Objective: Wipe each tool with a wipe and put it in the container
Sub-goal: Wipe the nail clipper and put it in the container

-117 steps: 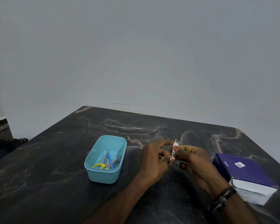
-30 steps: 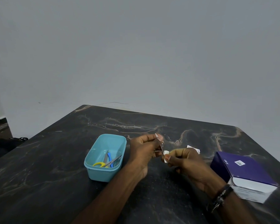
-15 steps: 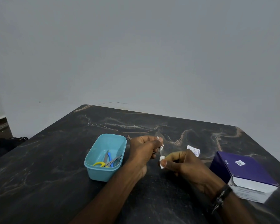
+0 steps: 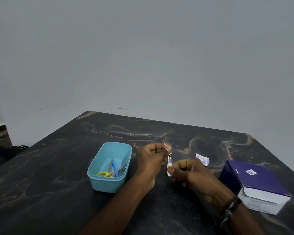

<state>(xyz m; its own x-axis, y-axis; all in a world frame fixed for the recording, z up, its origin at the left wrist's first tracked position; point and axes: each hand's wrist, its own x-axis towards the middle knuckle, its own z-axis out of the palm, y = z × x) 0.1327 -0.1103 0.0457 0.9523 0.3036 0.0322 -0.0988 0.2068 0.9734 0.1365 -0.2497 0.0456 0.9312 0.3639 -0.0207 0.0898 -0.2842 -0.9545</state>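
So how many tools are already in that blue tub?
3, as far as shows: yellow-handled scissors, a blue-handled tool and small metal scissors, all overlapping on the floor of the blue tub. More could lie hidden beneath.

Dim, flat, diffuse light, no hard shadows. Soft sheen on dark table [image 4: 210, 146] toward 1 o'clock. Slight wide-angle bowing at edges; hands slightly soft.
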